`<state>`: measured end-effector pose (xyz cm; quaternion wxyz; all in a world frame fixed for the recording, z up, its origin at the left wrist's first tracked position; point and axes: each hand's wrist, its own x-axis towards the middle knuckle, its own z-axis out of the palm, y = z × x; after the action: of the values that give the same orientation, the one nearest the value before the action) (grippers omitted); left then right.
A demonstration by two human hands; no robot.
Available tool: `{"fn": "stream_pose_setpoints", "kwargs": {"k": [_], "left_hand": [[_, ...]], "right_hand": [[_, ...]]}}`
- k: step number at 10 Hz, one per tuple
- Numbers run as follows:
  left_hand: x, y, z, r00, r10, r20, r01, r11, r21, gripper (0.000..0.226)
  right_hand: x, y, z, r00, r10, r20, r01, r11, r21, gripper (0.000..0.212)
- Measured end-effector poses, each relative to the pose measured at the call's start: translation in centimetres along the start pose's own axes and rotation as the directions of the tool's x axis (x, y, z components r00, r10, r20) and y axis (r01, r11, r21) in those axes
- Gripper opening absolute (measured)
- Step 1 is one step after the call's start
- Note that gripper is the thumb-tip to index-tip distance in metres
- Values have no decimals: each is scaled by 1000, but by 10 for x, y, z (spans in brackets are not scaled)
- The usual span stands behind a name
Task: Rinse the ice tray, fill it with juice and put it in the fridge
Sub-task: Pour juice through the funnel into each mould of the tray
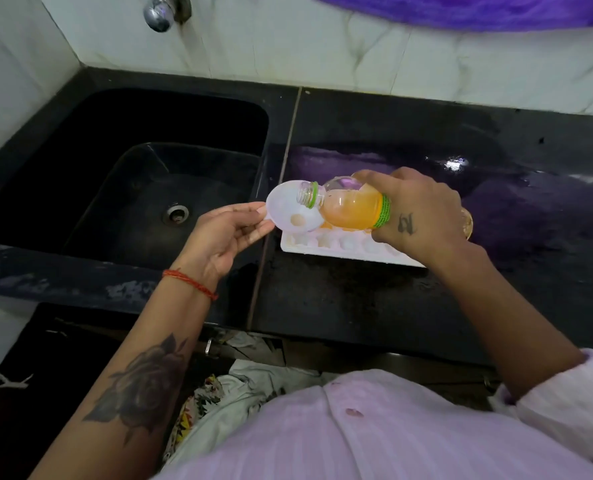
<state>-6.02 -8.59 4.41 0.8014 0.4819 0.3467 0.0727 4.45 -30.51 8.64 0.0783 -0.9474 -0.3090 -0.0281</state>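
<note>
Now the ice tray sits on the tabletop beside the sink – right hand tips the juice bottle, left hand pinches a funnel – filling just begun, fridge still ahead.

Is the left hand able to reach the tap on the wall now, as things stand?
Probably not at once. The left hand pinches the white funnel under the juice bottle; it must let go first. Otherwise the way over the sink to the tap looks free.
</note>
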Motion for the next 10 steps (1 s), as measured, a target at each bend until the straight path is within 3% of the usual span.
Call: {"fn": "stream_pose_setpoints", "kwargs": {"k": [3,10], "left_hand": [[-2,0,2,1000,-24,15,24,1000,16,11],[1,-4,5,999,-46,7,46,999,19,11]], "right_hand": [[-3,3,-2,999,-13,-45,8,994,-112,70],[-3,13,1,997,-44,-63,32,984,-177,66]]}}
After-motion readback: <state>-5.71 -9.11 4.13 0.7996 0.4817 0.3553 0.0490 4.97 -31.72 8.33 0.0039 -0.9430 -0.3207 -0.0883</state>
